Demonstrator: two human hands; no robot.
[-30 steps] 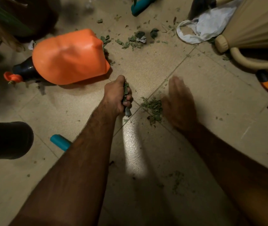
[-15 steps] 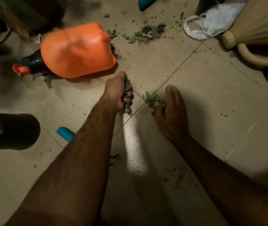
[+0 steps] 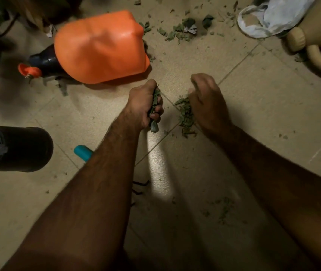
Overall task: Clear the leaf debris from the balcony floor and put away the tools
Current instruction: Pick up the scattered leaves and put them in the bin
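My left hand (image 3: 141, 106) is a fist gripping a bunch of green leaf debris (image 3: 155, 107), held just above the beige tiled floor (image 3: 263, 106). To its right, my right hand (image 3: 207, 103) has its fingers curled over a small leaf pile (image 3: 185, 116) lying on a tile joint, with its thumb side against the leaves. More loose leaves (image 3: 181, 31) are scattered farther away, behind the hands. A thin scatter of leaf crumbs (image 3: 224, 210) lies near my right forearm.
An orange pressure sprayer (image 3: 101, 45) lies on its side at the upper left. A black cylindrical tool with a grille (image 3: 19, 148) lies at the left edge, with a teal handle (image 3: 82, 152) beside my left forearm. A white cloth (image 3: 273, 16) and a beige watering can (image 3: 316, 36) sit at the upper right.
My right hand swept left across the floor with flat fingers, pushing leaves into a pile, and now its fingers are curled over that pile. My left hand kept its grip on the leaves.
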